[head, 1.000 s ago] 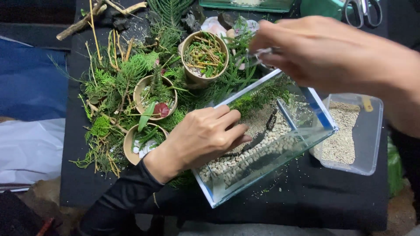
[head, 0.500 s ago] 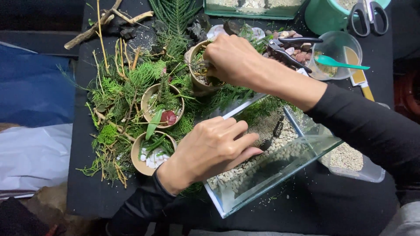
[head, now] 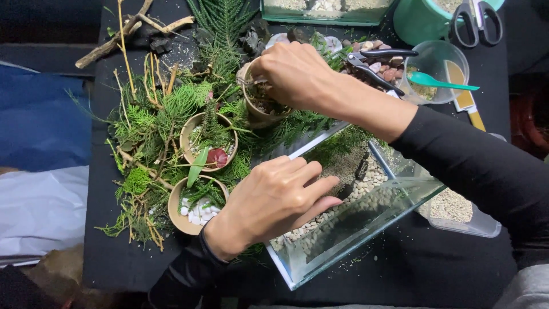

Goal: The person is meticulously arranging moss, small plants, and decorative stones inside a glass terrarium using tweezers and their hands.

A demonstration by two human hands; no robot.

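Since half a second ago the right hand (head: 294, 74) has stayed over the tan pot (head: 258, 111) at twelve o'clock of the glass tank (head: 366, 229), fingers curled closed into the pot's mouth; whether they pinch anything is hidden by the knuckles. Meanwhile the left hand (head: 274, 197) has kept its place on the tank's near-left rim, fingers bent loosely over the edge, touching glass and gravel and gripping nothing that shows. Inside the tank lie pale pebbles (head: 320, 220), with dark soil at its upper end. Green sprigs (head: 166, 114) crowd the table from nine to eleven o'clock, around two more pots, one with a red leaf (head: 209, 143) and one with white stones (head: 191, 206). Open black tabletop (head: 457, 263) shows only at five and six o'clock. At one o'clock, pruning pliers (head: 372, 63) and a clear cup (head: 437, 71) with a green spoon (head: 440, 81) sit close to the right forearm. Scissors (head: 474, 20) and a second tank at the top are cut off by the edge.
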